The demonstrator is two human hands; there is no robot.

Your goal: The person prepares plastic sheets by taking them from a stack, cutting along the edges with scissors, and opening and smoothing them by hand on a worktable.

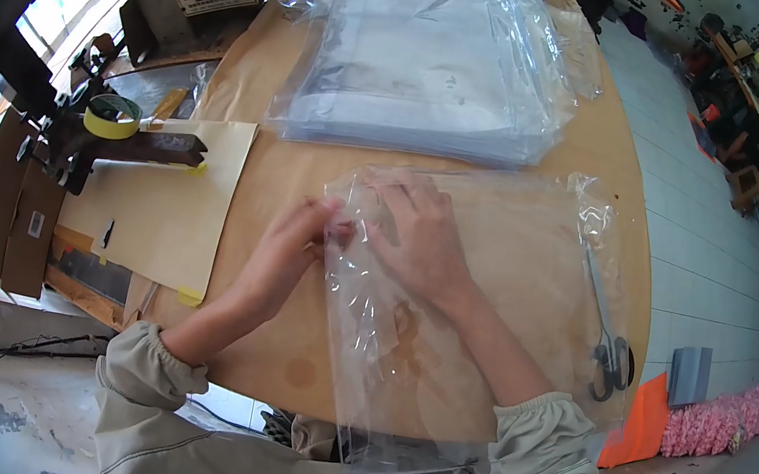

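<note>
A large clear plastic bag lies across the front of the brown table, its lower end hanging over the edge toward my lap. My left hand is closed on the bag's left edge, fingers pinched together there. Just to its right, my right hand rests on the plastic near the top left corner, palm down. Its fingers are slightly bent and apart, with a gap to the thumb. Scissors with dark handles lie at the bag's right side, blades pointing away from me.
A thick stack of clear plastic bags covers the far part of the table. To the left, a roll of yellow tape sits on a dark machine arm above a tan board. Orange material and a pink bundle lie at right.
</note>
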